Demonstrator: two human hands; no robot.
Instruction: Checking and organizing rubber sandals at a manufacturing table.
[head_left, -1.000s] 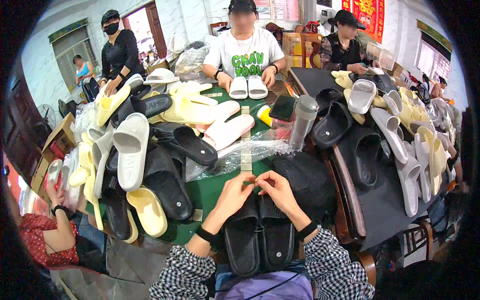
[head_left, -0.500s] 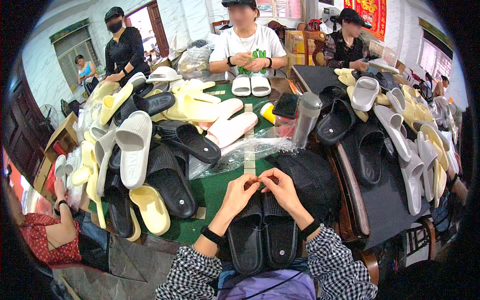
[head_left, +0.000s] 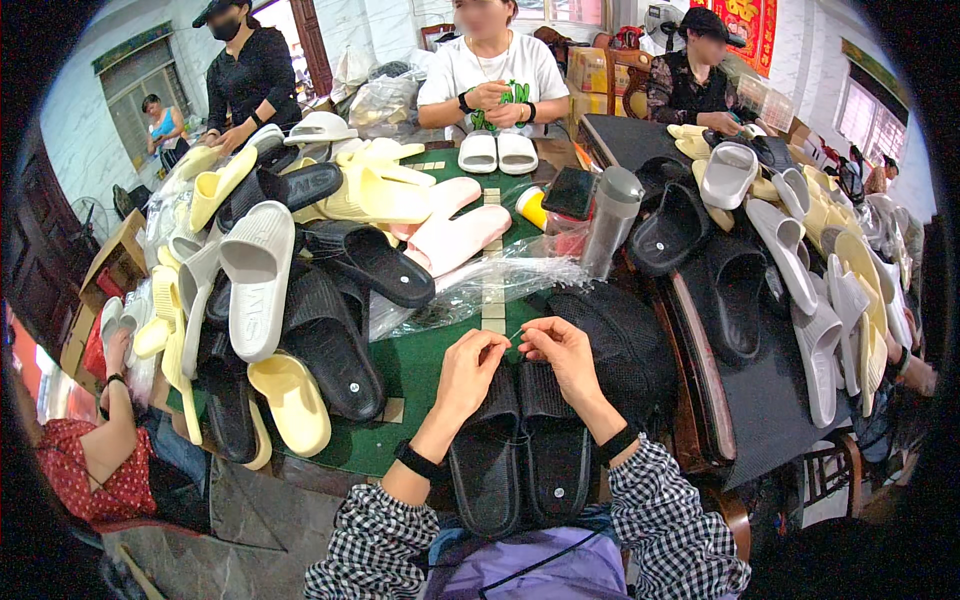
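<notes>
My left hand [head_left: 468, 378] and my right hand [head_left: 563, 358] are raised over the near edge of the table, fingertips pinched and a small gap apart. Something tiny and dark shows at the right fingertips, too small to name; what the left fingers pinch, if anything, is hidden. Below my hands a pair of black slide sandals lies side by side, the left slide [head_left: 485, 478] and the right slide [head_left: 556, 470], toes pointing away from me. Next to my right hand lies a black mesh bag [head_left: 625, 365].
Slides in black, grey and yellow [head_left: 290, 405] are heaped at the left. Ahead lie pink slides [head_left: 462, 238], clear plastic wrap [head_left: 440, 300], a grey tumbler [head_left: 612, 225] and a white pair [head_left: 497, 153]. More slides cover the black mat [head_left: 690, 420] at right. Several people work around.
My hands have drawn slightly apart at the fingertips and shifted up a little. The view has tilted slightly. Across the table, the person in white has moved their hands apart.
</notes>
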